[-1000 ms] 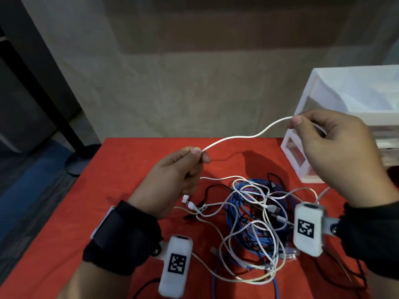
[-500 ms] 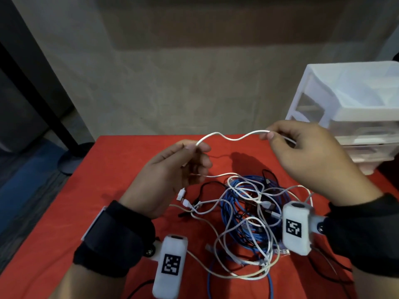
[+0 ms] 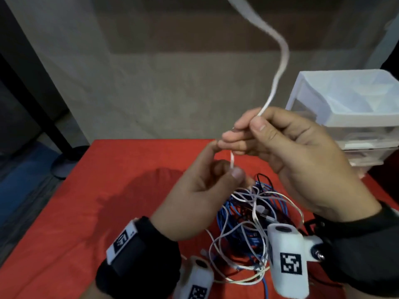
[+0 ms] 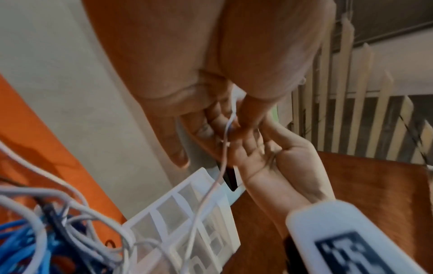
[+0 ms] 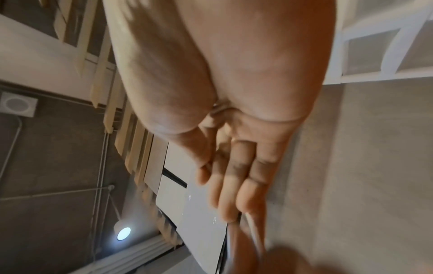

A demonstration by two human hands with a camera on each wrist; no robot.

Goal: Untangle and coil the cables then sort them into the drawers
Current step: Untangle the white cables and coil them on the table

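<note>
White cable (image 3: 280,61) now runs steeply up from the right hand (image 3: 287,152), a blurred loop rising past the top edge of the head view. 1 s ago the same length lay roughly level between two hands held well apart. Hands have since come together, fingertips almost touching above the tangle. Right hand pinches the cable btwn thumb and forefinger; left hand (image 3: 200,190) pinches a short stretch just below it. My read: 1st loop of a coil is being formed, or slack is being drawn in, so coiling of this one cable has only begun.

Rest of the white cable drops into the tangle (image 3: 248,223) of white, blue and black leads on the red table (image 3: 86,212), near side, under both wrists. It looks no looser than before. Drawer unit (image 3: 345,108) stands at far right; nothing is visibly sorted into it yet.

Hard to make out: loop's top is cut off and motion-blurred. Right wrist view shows palm and fingers (image 5: 234,176) but barely any cable. Left wrist view shows the thin white cable (image 4: 225,148) passing btwn both hands. Which plug ends belong to this cable can't be told.
</note>
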